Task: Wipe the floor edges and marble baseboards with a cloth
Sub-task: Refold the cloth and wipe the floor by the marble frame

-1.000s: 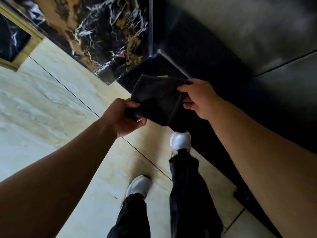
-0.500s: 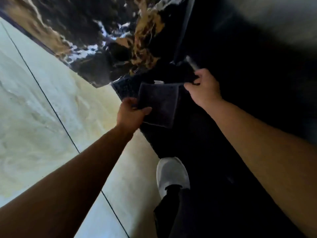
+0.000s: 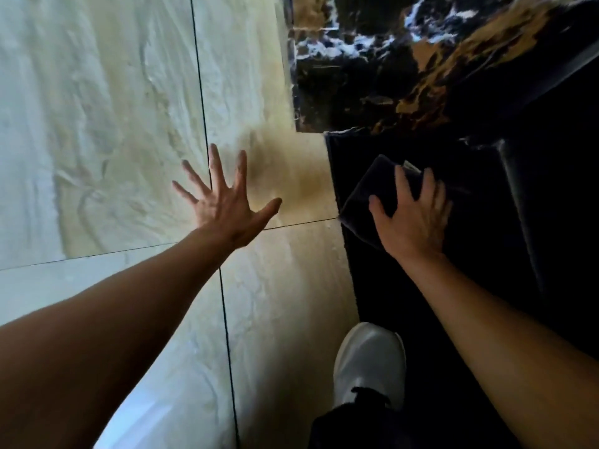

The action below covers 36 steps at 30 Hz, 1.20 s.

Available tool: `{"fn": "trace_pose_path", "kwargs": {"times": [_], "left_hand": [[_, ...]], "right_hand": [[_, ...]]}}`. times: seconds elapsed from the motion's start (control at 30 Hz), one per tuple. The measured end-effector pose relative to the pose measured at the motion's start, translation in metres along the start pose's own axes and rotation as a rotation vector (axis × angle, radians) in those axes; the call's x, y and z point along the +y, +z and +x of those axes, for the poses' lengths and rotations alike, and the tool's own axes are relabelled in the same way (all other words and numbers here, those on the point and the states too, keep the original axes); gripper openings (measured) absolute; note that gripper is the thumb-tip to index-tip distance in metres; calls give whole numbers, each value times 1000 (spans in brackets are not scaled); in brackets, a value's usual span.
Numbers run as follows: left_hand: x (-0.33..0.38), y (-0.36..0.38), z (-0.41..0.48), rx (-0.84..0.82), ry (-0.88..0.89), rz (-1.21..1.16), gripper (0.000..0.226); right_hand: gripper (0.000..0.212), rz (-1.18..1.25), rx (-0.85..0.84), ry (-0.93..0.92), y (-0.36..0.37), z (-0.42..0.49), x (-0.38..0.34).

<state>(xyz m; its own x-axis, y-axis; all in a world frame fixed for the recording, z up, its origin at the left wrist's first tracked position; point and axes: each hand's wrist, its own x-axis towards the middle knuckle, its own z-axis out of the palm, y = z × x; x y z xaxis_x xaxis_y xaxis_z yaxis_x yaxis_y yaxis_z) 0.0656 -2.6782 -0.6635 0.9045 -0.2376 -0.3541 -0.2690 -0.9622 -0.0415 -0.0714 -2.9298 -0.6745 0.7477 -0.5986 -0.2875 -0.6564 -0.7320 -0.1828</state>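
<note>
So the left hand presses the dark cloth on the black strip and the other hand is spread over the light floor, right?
No. In the head view the right hand presses the dark cloth on the black strip; the left hand is spread over the light floor.

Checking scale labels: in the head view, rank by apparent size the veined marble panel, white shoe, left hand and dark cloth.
1. veined marble panel
2. left hand and white shoe: alike, not ranked
3. dark cloth, partly hidden under the right hand
</note>
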Motion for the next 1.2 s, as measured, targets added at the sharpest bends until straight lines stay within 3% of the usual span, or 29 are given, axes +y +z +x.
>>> {"fn": "trace_pose_path", "kwargs": {"times": [0.1, 0.3, 0.43, 0.5, 0.57, 0.63, 0.7, 0.77, 0.83, 0.9, 0.97, 1.0, 1.1, 1.17, 1.2], "left_hand": [[6, 10, 7, -20, -35, -56, 103], [25, 20, 7, -11, -97, -176, 96], [22, 30, 8, 24, -78, -165, 94], [24, 30, 9, 42, -91, -148, 94], [26, 30, 8, 34, -86, -143, 93], [24, 31, 8, 30, -75, -136, 93], [21, 30, 8, 1, -54, -152, 93], [21, 28, 10, -31, -27, -153, 94], [19, 27, 9, -32, -38, -173, 94], [20, 26, 11, -23, -23, -162, 94], [18, 22, 11, -57, -24, -167, 94], [17, 18, 12, -77, -24, -171, 94], [14, 16, 14, -124, -2, -169, 95], [15, 13, 15, -138, -14, -142, 97], [17, 13, 14, -148, -24, -127, 98]], "right_hand": [[79, -101, -13, 68, 19, 14, -30], [62, -201, -27, -480, 31, 17, -109], [64, -249, -3, -725, 17, 23, -30], [56, -222, 28, -603, 2, 38, 30], [59, -202, 41, -283, -15, 49, 66], [64, -127, 66, 62, -15, 56, 56], [67, -35, 74, 228, -5, 49, 3], [66, -46, 68, 32, 18, 28, -56], [62, -140, -11, -381, 35, 0, -93], [59, -240, -51, -684, 28, 5, -79], [57, -327, -7, -797, 17, 26, -33], [56, -318, 12, -727, 11, 36, -8], [57, -135, 166, -126, -2, 53, 40], [58, 25, 194, 245, 4, 47, 9], [59, 76, 182, 333, 9, 39, -19]]}}
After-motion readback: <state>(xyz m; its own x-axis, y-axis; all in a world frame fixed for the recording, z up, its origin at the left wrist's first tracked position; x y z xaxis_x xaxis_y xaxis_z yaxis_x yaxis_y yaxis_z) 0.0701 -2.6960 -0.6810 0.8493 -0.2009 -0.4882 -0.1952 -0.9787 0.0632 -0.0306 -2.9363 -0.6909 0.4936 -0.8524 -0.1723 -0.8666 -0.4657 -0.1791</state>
